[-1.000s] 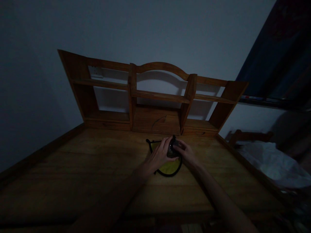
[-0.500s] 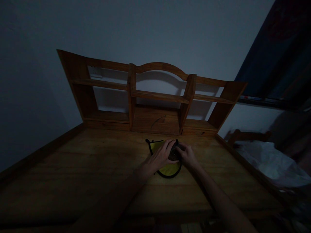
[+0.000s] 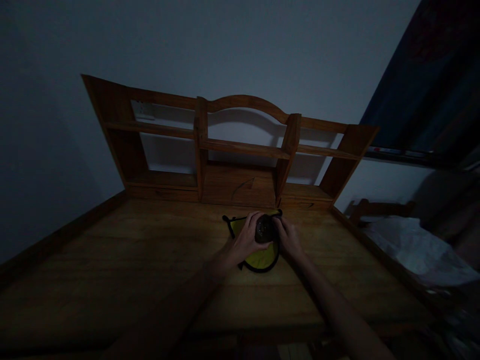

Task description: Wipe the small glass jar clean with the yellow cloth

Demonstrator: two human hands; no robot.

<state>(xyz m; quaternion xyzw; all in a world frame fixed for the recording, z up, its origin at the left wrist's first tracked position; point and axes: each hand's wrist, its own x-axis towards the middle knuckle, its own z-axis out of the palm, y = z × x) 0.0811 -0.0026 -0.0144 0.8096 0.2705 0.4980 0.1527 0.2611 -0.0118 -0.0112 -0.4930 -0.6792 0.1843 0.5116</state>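
Note:
A dark, round object with a glossy front (image 3: pixel 265 229), perhaps glass, is held over a yellow piece with black edging (image 3: pixel 261 260). My left hand (image 3: pixel 249 235) curves around its left side, fingers over the top and thumb beneath. At its right side are the bent, closed fingers of my right hand (image 3: pixel 288 237); the dimness hides exactly what they pinch. The yellow piece lies flat on the wooden desk (image 3: pixel 150 255), partly covered by my hands, with dark corners showing at its upper left and upper right.
Behind my hands stands a wooden shelf unit (image 3: pixel 240 145) with compartments and small drawers, against a pale wall (image 3: pixel 225 45). Raised wooden edges border the desk at both sides. Right of it are a white plastic bag (image 3: pixel 416 245) and a dark blue curtain (image 3: pixel 405 85).
The dark object has turned so its round, glossy front faces me. My left hand has shifted slightly left, and my right fingers now sit at the object's right edge.

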